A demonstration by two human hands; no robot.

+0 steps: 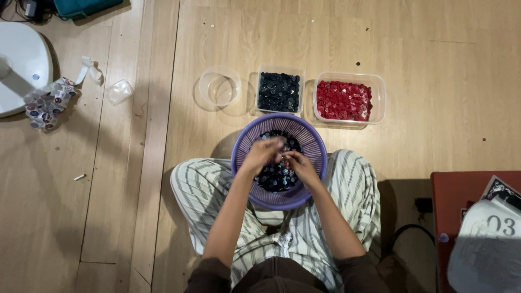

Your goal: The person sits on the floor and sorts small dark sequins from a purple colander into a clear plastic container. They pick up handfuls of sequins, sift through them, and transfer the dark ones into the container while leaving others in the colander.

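My left hand [264, 152] and right hand [297, 163] pinch dark buttons [274, 176] in purple basket [313, 142]; sorted tubs at 12 o'clock, within reach.

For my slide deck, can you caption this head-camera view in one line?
Seated person's left hand and right hand dig into buttons in a purple basket, beside tubs of dark buttons and red buttons.
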